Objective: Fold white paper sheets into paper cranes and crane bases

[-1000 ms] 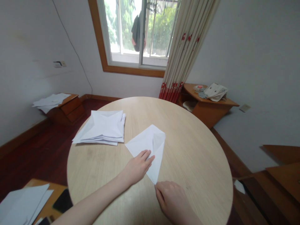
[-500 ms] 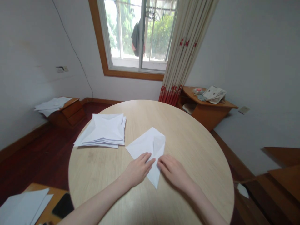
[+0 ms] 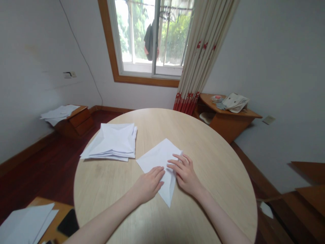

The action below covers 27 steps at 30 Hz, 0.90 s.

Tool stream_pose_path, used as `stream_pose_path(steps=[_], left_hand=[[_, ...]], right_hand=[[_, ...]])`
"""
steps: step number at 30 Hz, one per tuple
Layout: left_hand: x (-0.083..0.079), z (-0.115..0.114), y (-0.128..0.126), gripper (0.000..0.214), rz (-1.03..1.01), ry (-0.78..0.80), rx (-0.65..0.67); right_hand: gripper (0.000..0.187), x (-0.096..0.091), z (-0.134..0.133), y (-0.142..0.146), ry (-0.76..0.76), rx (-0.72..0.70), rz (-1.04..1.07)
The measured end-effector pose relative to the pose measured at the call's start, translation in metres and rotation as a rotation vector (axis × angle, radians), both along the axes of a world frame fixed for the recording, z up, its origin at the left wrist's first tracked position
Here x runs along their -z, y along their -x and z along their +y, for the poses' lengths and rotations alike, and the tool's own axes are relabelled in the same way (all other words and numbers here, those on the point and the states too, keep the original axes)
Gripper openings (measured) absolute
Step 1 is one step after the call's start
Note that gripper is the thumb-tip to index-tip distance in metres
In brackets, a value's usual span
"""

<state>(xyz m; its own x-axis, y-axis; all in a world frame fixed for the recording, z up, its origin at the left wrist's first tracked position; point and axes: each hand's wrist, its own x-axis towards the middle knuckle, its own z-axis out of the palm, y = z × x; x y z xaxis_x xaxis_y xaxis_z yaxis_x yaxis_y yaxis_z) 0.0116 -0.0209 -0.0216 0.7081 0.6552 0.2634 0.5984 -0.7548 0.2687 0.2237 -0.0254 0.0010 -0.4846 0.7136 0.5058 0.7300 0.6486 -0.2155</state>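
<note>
A white sheet of paper (image 3: pixel 157 155), turned cornerwise with its right side folded inward, lies on the round table. My left hand (image 3: pixel 151 183) rests flat on the paper's lower left, fingers stretched out and pointing to the upper right. Over the right, folded part is my right hand (image 3: pixel 184 172), its fingers spread apart and slightly bent. The right fingertips touch or hover just above the paper; I cannot tell which. Part of the folded edge is hidden beneath the right hand.
A stack of folded white papers (image 3: pixel 116 138) lies at the table's left. The round wooden table (image 3: pixel 215 162) fills the middle. More white sheets (image 3: pixel 27 222) and a dark phone (image 3: pixel 68 223) lie on a lower surface at bottom left. A corner shelf (image 3: pixel 225 117) stands at back right.
My right hand has moved up along the paper's right side, and its fingers have spread. The raised right flap now lies lower, partly under that hand. My left hand stays nearly in place.
</note>
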Motion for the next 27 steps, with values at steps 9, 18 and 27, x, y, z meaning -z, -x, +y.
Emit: stream_pose_path(steps=[9, 18, 27], left_hand=[[-0.002, 0.005, 0.008, 0.036, 0.007, -0.009, 0.03], [-0.011, 0.01, 0.018, 0.054, 0.019, 0.021, 0.021], [-0.021, 0.008, 0.019, 0.06, -0.041, 0.094, 0.11]], right_hand=[[0.034, -0.007, -0.003, -0.022, 0.237, 0.083, -0.008], [0.04, -0.021, -0.011, -0.023, 0.576, 0.272, -0.074], [0.061, 0.003, -0.007, -0.02, 0.699, 0.144, -0.24]])
